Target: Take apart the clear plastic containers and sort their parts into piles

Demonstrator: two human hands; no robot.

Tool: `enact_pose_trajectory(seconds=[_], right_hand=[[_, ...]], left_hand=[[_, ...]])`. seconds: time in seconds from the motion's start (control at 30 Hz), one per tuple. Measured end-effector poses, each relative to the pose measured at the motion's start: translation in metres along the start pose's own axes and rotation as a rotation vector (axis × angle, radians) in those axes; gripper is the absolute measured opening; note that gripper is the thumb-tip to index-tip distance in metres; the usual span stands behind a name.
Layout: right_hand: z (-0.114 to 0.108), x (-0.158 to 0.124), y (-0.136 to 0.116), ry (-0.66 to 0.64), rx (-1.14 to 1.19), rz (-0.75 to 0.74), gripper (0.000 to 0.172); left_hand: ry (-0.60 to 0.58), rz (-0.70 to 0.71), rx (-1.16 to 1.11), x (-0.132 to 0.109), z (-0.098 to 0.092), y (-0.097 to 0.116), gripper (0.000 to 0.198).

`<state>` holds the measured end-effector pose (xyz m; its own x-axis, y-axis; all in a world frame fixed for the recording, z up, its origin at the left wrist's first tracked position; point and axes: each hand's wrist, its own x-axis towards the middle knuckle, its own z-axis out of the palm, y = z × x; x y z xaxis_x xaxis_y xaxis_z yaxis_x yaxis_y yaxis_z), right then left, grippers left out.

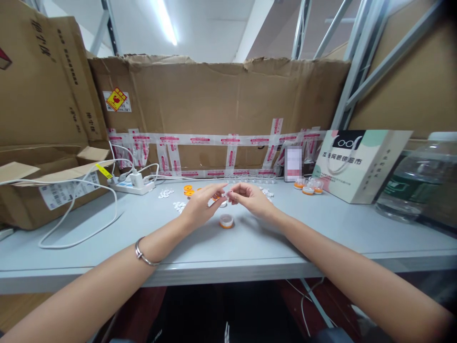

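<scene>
My left hand (202,204) and my right hand (253,201) meet above the middle of the table, fingertips almost touching. Both are closed in a pinch around something tiny and pale, too small to make out. Just below them on the table stands a round clear container with an orange base (226,221). Behind the left hand lie several orange rings or caps (188,189). Small white pieces lie in piles left of the left hand (179,206) and behind the right hand (266,192). A white round piece beneath the fingertips is partly hidden.
Clear round parts (255,179) line the back. Orange-and-clear containers (308,189), a phone (293,164), a paper bag (352,166) and a large bottle (410,181) stand right. A power strip (134,186), white cable (76,244) and open carton (32,209) are left. A cardboard wall (214,105) closes the back.
</scene>
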<state>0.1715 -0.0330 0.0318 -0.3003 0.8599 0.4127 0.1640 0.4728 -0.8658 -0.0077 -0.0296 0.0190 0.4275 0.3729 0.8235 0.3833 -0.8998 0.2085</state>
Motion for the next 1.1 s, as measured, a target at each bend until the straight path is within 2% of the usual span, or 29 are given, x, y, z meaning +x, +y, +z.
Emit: enact_pose_trajectory(seconds=[0.1, 0.2, 0.3, 0.37, 0.53, 0.63, 0.73, 0.8, 0.87, 0.9, 0.97, 1.03, 1.1], right_hand=[[-0.033, 0.010, 0.009, 0.180, -0.182, 0.068, 0.015], [-0.079, 0.018, 0.025, 0.346, -0.571, 0.207, 0.013], [-0.111, 0.020, 0.040, 0.390, -0.698, 0.292, 0.012], [-0.118, 0.019, 0.047, 0.374, -0.722, 0.328, 0.011], [-0.110, 0.020, 0.055, 0.284, -0.738, 0.370, 0.013], [-0.108, 0.021, 0.055, 0.300, -0.757, 0.370, 0.012], [-0.102, 0.019, 0.045, 0.375, -0.795, 0.327, 0.024], [-0.089, 0.014, 0.033, 0.349, -0.747, 0.248, 0.028], [-0.069, 0.006, 0.018, 0.188, -0.597, 0.127, 0.032], [-0.057, 0.002, 0.011, 0.065, -0.526, 0.076, 0.034], [-0.035, -0.006, 0.001, -0.164, -0.469, 0.029, 0.036], [-0.018, -0.012, -0.003, -0.303, -0.481, 0.002, 0.040], [-0.008, -0.015, -0.001, -0.376, -0.497, 0.003, 0.044]], left_hand=[[-0.001, -0.043, 0.013, 0.000, -0.002, -0.002, 0.029], [-0.032, -0.075, 0.029, 0.000, -0.005, -0.003, 0.022], [-0.076, -0.089, 0.030, -0.001, -0.007, -0.003, 0.020], [-0.108, -0.098, 0.024, -0.001, -0.007, -0.003, 0.021], [-0.307, -0.170, 0.002, -0.001, -0.008, -0.005, 0.032], [-0.424, -0.257, -0.103, 0.000, -0.011, -0.004, 0.045], [-0.514, -0.302, -0.193, 0.000, -0.015, -0.002, 0.043], [-0.577, -0.319, -0.176, -0.002, -0.018, -0.001, 0.041], [-0.633, -0.340, -0.139, -0.004, -0.019, -0.001, 0.052], [-0.653, -0.346, -0.127, -0.006, -0.019, -0.001, 0.055], [-0.675, -0.348, -0.112, -0.008, -0.018, -0.001, 0.051], [-0.673, -0.343, -0.114, -0.008, -0.015, -0.002, 0.047], [-0.654, -0.336, -0.125, -0.008, -0.012, -0.003, 0.044]])
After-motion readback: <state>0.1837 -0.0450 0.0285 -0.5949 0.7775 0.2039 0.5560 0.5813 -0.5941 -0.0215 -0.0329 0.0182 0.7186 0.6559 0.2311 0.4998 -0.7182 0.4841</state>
